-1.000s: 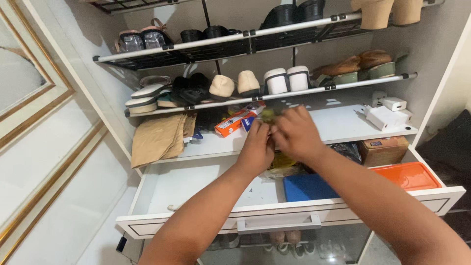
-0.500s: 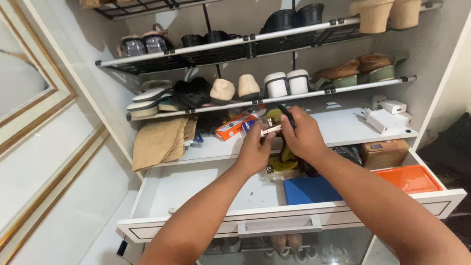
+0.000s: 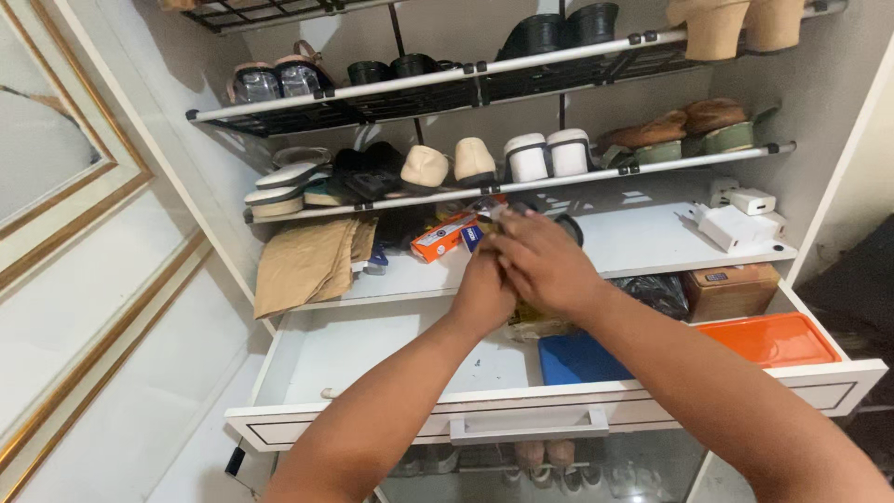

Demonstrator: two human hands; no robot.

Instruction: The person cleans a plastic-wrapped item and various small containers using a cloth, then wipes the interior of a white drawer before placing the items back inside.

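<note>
Half a second ago we had the hands a little apart, with a small metallic piece showing between the left fingertips and a dark part pinched in the right. Now the two have closed together — our right hand (image 3: 545, 265) lies over the fingers of our left hand (image 3: 484, 289), and the small metal-and-dark object (image 3: 498, 213) is almost wholly covered, only a sliver peeking out above the knuckles. We judge that the two parts are being pressed or fitted together, though the join itself is hidden.

Both hands are curled shut around that small object; how each finger sits on it we cannot tell. The forearms come up from below and converge, the right crossing in from the lower right at a slant, the left rising more steeply from the bottom centre. The wrists are held level above the open drawer (image 3: 391, 410), in front of the white shelf (image 3: 652, 237).

Just left of the hands lies an orange carton (image 3: 440, 238), and further left a folded tan cloth (image 3: 303, 264). Below the hands, inside the drawer, a crumpled yellowish packet (image 3: 540, 321) lies beside a blue flat case (image 3: 582, 359); an orange lid (image 3: 773, 337) and a brown box (image 3: 729, 289) lie to the right. Well right of the hands, white chargers (image 3: 740, 219) rest on the shelf — above, pairs of shoes (image 3: 545, 154) line the racks.
</note>
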